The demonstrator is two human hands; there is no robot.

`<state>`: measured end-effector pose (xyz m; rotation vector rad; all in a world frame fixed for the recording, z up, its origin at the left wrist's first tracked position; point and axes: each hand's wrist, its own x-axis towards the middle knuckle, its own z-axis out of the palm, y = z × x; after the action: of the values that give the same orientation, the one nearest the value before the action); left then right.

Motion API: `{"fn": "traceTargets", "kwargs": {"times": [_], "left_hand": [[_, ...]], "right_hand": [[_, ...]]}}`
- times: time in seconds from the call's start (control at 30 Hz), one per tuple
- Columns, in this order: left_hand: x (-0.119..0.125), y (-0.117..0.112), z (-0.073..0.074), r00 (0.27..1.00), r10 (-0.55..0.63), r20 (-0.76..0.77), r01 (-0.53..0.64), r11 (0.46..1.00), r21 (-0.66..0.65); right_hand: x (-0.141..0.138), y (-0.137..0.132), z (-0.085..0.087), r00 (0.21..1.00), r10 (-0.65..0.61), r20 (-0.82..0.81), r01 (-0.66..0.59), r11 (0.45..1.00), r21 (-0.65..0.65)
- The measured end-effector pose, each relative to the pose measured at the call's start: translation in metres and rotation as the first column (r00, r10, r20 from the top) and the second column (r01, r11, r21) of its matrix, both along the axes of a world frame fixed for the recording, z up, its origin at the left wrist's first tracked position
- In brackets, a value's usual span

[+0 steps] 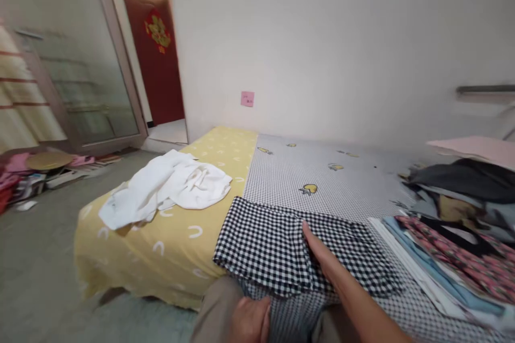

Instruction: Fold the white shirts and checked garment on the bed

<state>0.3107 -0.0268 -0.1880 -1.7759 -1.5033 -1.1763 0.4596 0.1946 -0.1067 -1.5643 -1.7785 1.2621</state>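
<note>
A person's right hand (322, 258) lies flat and open, fingers stretched and held together, on a black-and-white gingham cloth (265, 246) spread at the near edge of a low bed, the fingertips reaching about the middle of the cloth where a fold runs across it. The left hand (250, 320) sits lower, at the bottom of the frame, its fingers curled by the hanging edge of the bedcover and against a khaki trouser leg (217, 305); whether it grips anything cannot be told. The gingham cloth rests mostly on a grey fine-checked sheet (341, 187) printed with small yellow hearts, its left corner lapping onto a yellow sheet (177, 252) with white horseshoe marks that covers the left part of the bed. On the yellow sheet, well apart from the hands, lies a crumpled white garment (169, 187). To the right of the gingham cloth a pile of folded clothes (454, 262) shows a red floral print on top of pale blue and white layers, with dark pieces behind. A pink note (247, 98) is stuck to the white wall beyond the bed. At left stand a dark red door (156, 53) with a gold ornament and a frosted glass sliding door (80, 86), with books and clutter (44, 171) on the floor below.
</note>
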Motion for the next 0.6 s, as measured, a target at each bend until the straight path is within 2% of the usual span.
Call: {"fn": "traceTargets", "kwargs": {"times": [0.1, 0.2, 0.3, 0.4, 0.43, 0.5, 0.6], "left_hand": [[0.008, 0.011, -0.009, 0.999, 0.015, -0.041, -0.01, 0.991, 0.13], [0.016, 0.022, -0.017, 0.993, -0.028, -0.117, 0.057, 0.966, 0.25], [0.017, 0.026, -0.017, 0.992, -0.019, -0.124, 0.05, 0.966, 0.252], [0.011, 0.025, -0.014, 0.989, 0.111, -0.093, -0.095, 0.982, 0.162], [0.01, 0.024, -0.015, 0.983, 0.167, -0.076, -0.157, 0.98, 0.119], [0.008, 0.024, -0.019, 0.953, 0.304, -0.008, -0.304, 0.953, 0.016], [0.009, 0.026, -0.034, 0.885, 0.459, 0.082, -0.446, 0.884, -0.139]], "right_hand": [[-0.025, -0.004, 0.02, 1.0, -0.019, -0.02, 0.019, 1.0, -0.018], [-0.071, -0.007, 0.049, 0.987, 0.022, -0.158, -0.024, 1.0, -0.009], [-0.127, -0.012, 0.084, 0.919, 0.116, -0.376, -0.118, 0.993, 0.018], [-0.166, -0.018, 0.109, 0.844, 0.181, -0.505, -0.174, 0.983, 0.061], [-0.171, -0.019, 0.111, 0.832, 0.19, -0.521, -0.182, 0.981, 0.068], [-0.167, -0.02, 0.105, 0.839, 0.186, -0.512, -0.178, 0.982, 0.066], [-0.134, -0.016, 0.073, 0.909, 0.121, -0.4, -0.115, 0.993, 0.039]]}}
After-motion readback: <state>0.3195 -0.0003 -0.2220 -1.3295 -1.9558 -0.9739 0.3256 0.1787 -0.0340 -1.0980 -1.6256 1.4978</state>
